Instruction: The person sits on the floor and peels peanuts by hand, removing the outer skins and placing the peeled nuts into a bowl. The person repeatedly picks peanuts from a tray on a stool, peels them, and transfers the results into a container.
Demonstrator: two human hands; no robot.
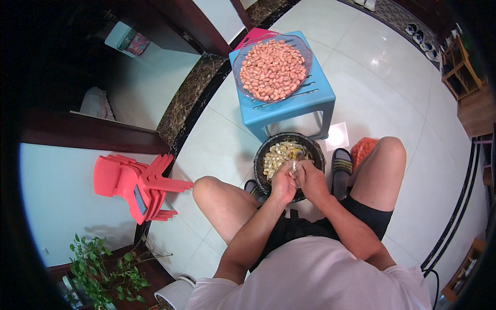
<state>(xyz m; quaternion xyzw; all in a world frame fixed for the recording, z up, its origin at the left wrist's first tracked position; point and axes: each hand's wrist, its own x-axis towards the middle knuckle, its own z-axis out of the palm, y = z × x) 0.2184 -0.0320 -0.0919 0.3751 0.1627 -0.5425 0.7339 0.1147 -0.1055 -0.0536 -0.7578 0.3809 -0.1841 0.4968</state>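
Between my fingertips is a pale peanut pod, held over a black-lined bin. My left hand grips it from the left, and my right hand closes on it from the right. The fingers partly cover the pod, so I cannot tell how far it is split. Inside the bin lies a heap of peanut shells with a bit of yellow wrapper among them. Beyond the bin, a clear plastic bowl full of shelled pink peanuts rests on a blue plastic stool.
Stacked red plastic chairs stand at the left, a dark phone-like object on them. A red mesh bag lies beside my right leg. A leafy potted plant and a white bin are at lower left.
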